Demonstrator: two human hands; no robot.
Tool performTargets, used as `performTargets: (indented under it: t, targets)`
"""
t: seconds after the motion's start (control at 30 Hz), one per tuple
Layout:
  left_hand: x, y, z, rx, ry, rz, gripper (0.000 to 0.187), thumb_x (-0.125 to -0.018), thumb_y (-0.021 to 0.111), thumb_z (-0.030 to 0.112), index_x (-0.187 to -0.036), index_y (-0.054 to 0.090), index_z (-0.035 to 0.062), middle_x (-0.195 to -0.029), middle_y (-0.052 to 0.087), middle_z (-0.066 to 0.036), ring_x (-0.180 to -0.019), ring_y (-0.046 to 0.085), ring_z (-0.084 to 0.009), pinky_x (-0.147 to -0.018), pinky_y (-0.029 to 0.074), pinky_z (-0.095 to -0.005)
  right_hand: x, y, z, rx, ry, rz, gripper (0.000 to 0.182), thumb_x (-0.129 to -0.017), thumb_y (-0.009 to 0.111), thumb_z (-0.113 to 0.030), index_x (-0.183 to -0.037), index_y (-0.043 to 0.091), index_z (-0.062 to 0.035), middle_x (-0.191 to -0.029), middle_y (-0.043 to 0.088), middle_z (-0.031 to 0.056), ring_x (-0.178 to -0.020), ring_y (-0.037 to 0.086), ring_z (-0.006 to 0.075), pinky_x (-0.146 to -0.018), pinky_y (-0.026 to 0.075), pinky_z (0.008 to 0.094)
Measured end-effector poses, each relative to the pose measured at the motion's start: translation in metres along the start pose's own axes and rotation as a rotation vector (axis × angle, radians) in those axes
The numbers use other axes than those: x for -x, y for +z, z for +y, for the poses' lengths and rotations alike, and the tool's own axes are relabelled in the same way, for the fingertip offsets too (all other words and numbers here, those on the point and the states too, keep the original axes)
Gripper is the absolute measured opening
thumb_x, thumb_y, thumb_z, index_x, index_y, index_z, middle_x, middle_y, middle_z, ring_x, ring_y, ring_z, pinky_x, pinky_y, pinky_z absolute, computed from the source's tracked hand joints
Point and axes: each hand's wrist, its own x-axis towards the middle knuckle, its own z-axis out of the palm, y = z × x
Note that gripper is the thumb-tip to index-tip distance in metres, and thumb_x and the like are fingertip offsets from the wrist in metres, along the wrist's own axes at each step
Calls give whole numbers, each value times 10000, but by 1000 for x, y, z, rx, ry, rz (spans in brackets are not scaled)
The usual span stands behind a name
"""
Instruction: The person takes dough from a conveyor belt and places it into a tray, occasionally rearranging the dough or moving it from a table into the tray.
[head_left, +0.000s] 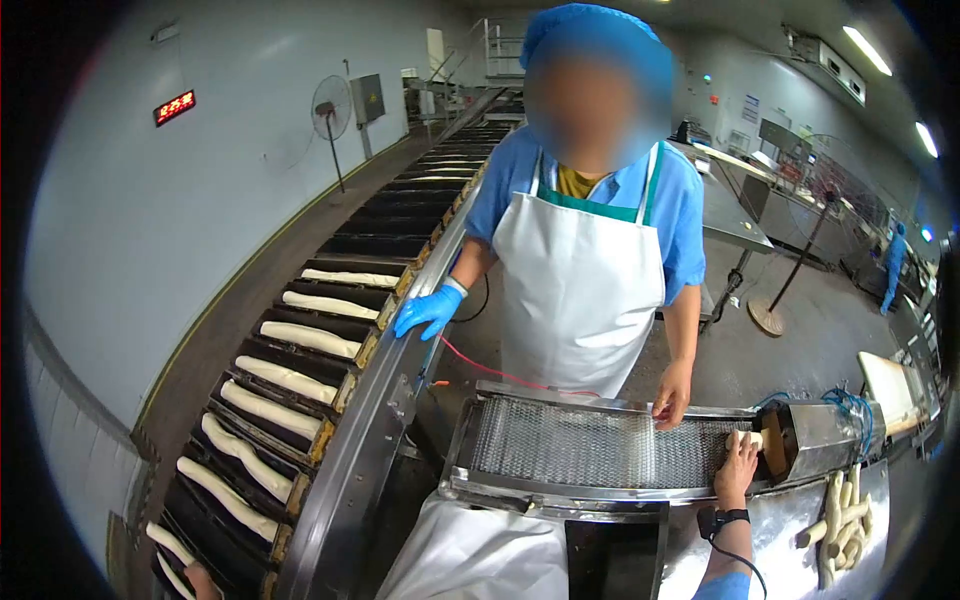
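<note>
Two bare hands work far apart. The right hand [737, 470] has its fingers partly closed over a short dough piece [745, 439], holding it at the right end of the mesh conveyor [570, 445], beside the steel housing [825, 440]. The left hand [203, 583] shows only in part at the near end of the tray conveyor [335, 460], by the end of a dough strip [171, 543]; whether it grips the strip, I cannot tell. More long dough strips [228, 497] lie one to a black tray [362, 244] farther up. Loose dough sticks [846, 530] are heaped toward the right edge of the steel bench [785, 550]. Across the mesh conveyor stands an aproned co-worker [585, 270], a blue-gloved hand [428, 311] on the tray conveyor's side rail and a bare hand [673, 396] at the mesh conveyor's far edge.
</note>
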Motion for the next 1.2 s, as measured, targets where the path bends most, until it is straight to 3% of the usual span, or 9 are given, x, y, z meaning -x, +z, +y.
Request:
performTargets:
  t: [0.13,0.2,0.27,0.33,0.37,0.7,0.93,1.03,1.2]
  targets:
    - [39,-40,-14,696,-293,-478,556,-956,447,238,-1428,402,-51,-1302,576,-245,-1184,576,-384,-1046,465,-454,-40,0,9,229,-229,-39,616,-867,584,-88,-1460,450,-186,-1350,557,94,-1309,478,314,-1102,362,479]
    - [136,-59,23,901,-46,-458,522,-977,480,379,-1318,504,-16,-1193,626,-161,-1073,618,-298,-955,517,-403,-66,29,32,312,-300,43,228,-831,633,-158,-1045,707,-130,-1136,622,79,-1120,556,305,-1071,379,481]
    - [151,-76,22,665,-163,-320,420,-974,524,323,-1214,562,-20,-963,586,-82,-872,563,-247,-803,472,-347,-64,11,25,232,-397,137,140,-798,646,-155,-904,727,-112,-1055,620,117,-1049,557,327,-926,427,446]
    - [97,-106,-68,-338,546,-292,536,-952,569,333,-1370,445,20,-1213,573,-177,-1086,559,-308,-929,445,-417,-77,49,44,303,-366,16,164,-733,697,-132,-883,711,-65,-1026,658,185,-1094,582,354,-1032,402,437]
    - [146,-97,2,138,-217,-212,515,-975,554,308,-1381,428,19,-1227,561,-170,-1093,553,-300,-902,453,-428,-87,69,54,236,-337,-91,244,-675,724,-136,-901,707,-44,-1000,676,211,-1070,609,372,-1052,403,441]
    - [62,-81,-167,-346,-255,94,698,-1033,378,508,-1520,312,13,-1469,432,-302,-1359,417,-467,-1099,383,-490,135,-256,-182,-1305,-95,-334,832,-667,882,-119,-1375,474,40,-1359,507,251,-1167,559,229,-864,510,339]
    - [160,-92,-21,164,33,201,746,-994,472,555,-1534,331,59,-1521,354,-267,-1420,363,-391,-1136,336,-489,237,-277,-385,-1415,-1778,-860,615,-620,907,-256,-1095,622,10,-1010,654,171,-963,624,287,-781,505,372]
    - [188,-99,31,689,-136,69,900,-948,517,627,-1580,185,78,-1571,279,-243,-1496,215,-363,-1168,261,-550,297,-291,-435,-1278,-1840,-1874,825,-804,774,-71,-1515,358,-30,-1422,523,198,-1268,554,316,-1045,462,405]
    - [158,-95,13,911,-216,-343,853,-979,545,543,-1581,168,70,-1510,390,-239,-1337,454,-381,-1040,426,-506,273,-288,-465,-1310,-2061,-1767,766,-821,749,-35,-1499,393,-20,-1451,520,178,-1273,563,300,-1050,461,395]
